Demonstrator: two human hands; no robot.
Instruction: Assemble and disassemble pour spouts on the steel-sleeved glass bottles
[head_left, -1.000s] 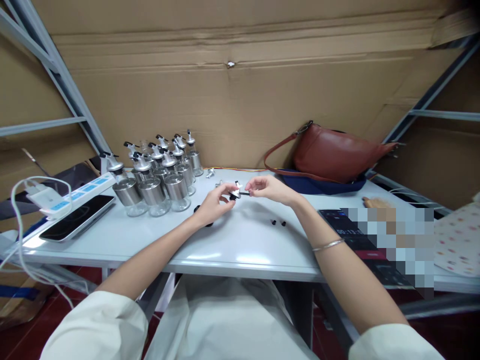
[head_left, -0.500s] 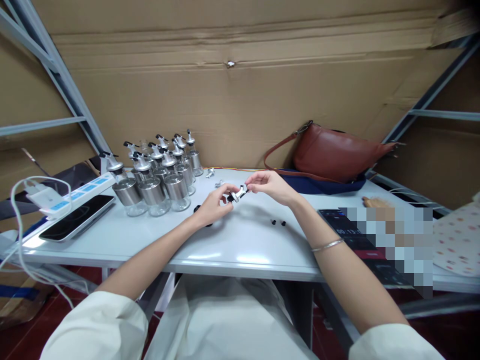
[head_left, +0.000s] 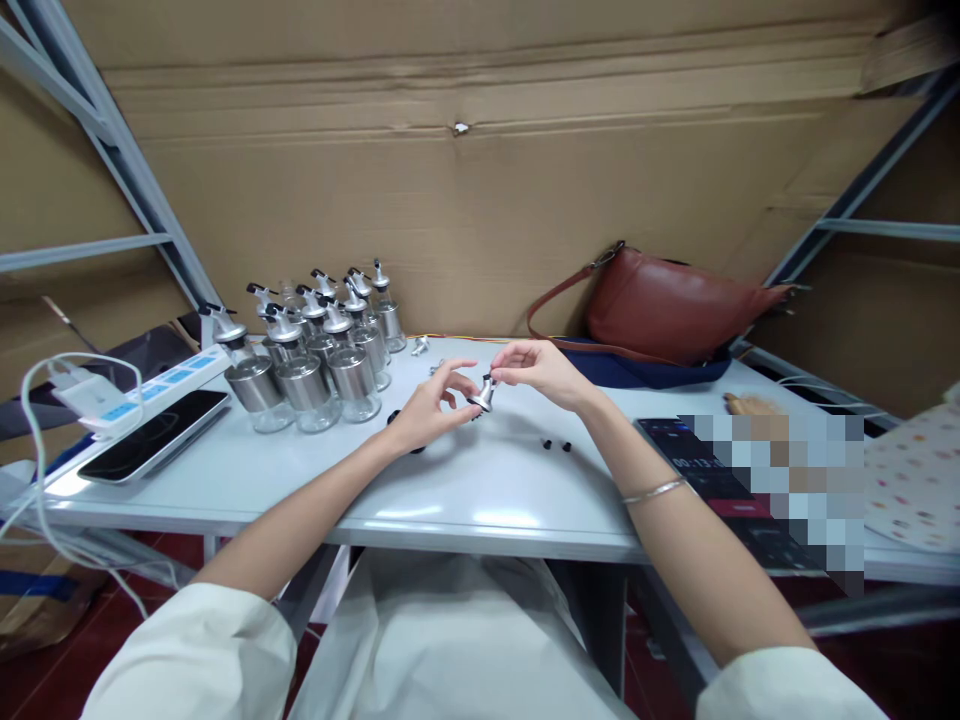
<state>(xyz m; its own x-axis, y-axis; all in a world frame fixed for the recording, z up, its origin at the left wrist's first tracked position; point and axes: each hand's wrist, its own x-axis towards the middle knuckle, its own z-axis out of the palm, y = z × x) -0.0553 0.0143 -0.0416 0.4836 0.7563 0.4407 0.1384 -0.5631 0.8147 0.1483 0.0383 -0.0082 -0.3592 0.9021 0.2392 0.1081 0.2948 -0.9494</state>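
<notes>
Between my hands is a silver-and-black bottle pourer (head_left: 484, 396), held over the table and turned nearly upright. My left hand (head_left: 429, 412) grips its wide lower end, thumb in front and the fingers curved behind. With thumb and fingertips, my right hand (head_left: 541, 370) pinches the narrow black upper end. Partly hidden by my left hand and wrist, some black parts (head_left: 394, 417) lie on the table. Two small black caps (head_left: 556, 446) rest to the right, below my right forearm. Beyond my left hand are loose small silver parts (head_left: 421, 346).
Several glass-and-steel bottles with pourers (head_left: 301, 380) stand at the left. A phone (head_left: 154, 436) and a power strip (head_left: 169, 380) with white cables lie further left. A brown handbag (head_left: 667, 305) sits at the back right. A dark screen device (head_left: 694, 465), partly pixelated, lies at the right.
The pourer has swung from a slanted position to nearly upright. My left fingers have shifted on its lower end. My right hand stays almost in place.
</notes>
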